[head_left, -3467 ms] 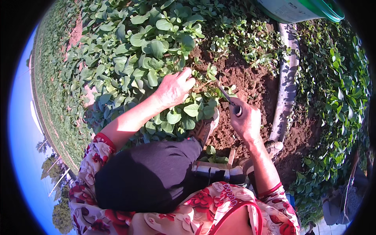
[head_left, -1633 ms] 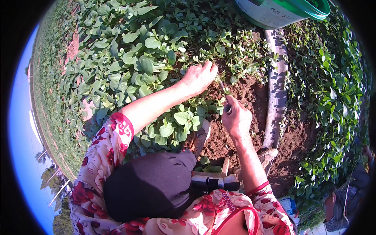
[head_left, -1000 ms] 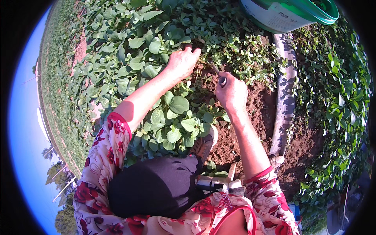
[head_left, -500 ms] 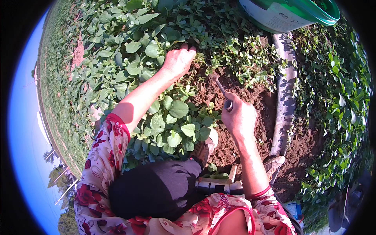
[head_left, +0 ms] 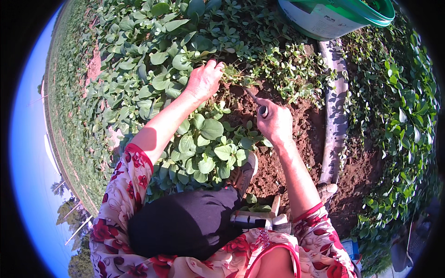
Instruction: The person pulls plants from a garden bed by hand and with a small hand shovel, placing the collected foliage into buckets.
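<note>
My left hand (head_left: 203,82) reaches up into low green plants and grips a bunch of small-leaved weed stems (head_left: 234,76) at the edge of bare red soil (head_left: 296,139). My right hand (head_left: 276,123) is closed around the handle of a small knife-like tool (head_left: 257,103), its thin blade pointing up-left toward the base of those stems. The two hands are a short distance apart. Broad-leaved green plants (head_left: 208,148) grow between my forearms.
A green-rimmed white bucket (head_left: 333,16) stands at the top right. A grey flat hose or pipe (head_left: 334,102) runs down the soil on the right. Dense leafy ground cover (head_left: 398,116) lies right of it. My shoe (head_left: 243,169) rests on the soil.
My left hand has stayed high in the plants, closing on the stems. My right hand with the tool has shifted slightly toward the weeds' base.
</note>
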`<state>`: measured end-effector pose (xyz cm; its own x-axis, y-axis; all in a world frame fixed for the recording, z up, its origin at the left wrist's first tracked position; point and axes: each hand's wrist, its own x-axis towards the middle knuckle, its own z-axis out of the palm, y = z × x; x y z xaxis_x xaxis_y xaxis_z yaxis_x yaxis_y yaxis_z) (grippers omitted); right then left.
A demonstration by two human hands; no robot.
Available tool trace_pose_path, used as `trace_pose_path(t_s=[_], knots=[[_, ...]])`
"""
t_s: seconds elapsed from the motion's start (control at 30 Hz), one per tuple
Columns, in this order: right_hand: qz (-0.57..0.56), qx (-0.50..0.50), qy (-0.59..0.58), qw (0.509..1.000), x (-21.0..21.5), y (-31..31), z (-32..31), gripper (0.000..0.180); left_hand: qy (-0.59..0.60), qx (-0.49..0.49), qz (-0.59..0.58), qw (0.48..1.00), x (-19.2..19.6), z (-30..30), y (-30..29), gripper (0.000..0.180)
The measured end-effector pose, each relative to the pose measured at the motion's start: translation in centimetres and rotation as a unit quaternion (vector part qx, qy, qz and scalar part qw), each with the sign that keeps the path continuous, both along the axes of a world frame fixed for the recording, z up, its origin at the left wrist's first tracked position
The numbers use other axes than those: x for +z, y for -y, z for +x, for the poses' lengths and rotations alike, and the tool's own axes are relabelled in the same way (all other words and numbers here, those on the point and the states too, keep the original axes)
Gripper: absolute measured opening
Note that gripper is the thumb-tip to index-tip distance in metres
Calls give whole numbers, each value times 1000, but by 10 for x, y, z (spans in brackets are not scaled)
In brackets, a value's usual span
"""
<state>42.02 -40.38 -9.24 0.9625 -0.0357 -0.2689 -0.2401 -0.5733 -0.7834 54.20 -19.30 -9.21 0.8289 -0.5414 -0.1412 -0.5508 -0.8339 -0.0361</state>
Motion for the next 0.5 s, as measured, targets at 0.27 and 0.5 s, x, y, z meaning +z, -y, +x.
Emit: trace_pose_path(t_s=[0.27, 0.5], knots=[[-46, -2, -42, 998, 23, 8, -11, 32, 64, -87, -184, 977, 45, -20, 32, 22], [-21, -194, -71, 978, 52, 43, -103, 25, -46, -258, -88, 961, 28, -36, 48, 11]])
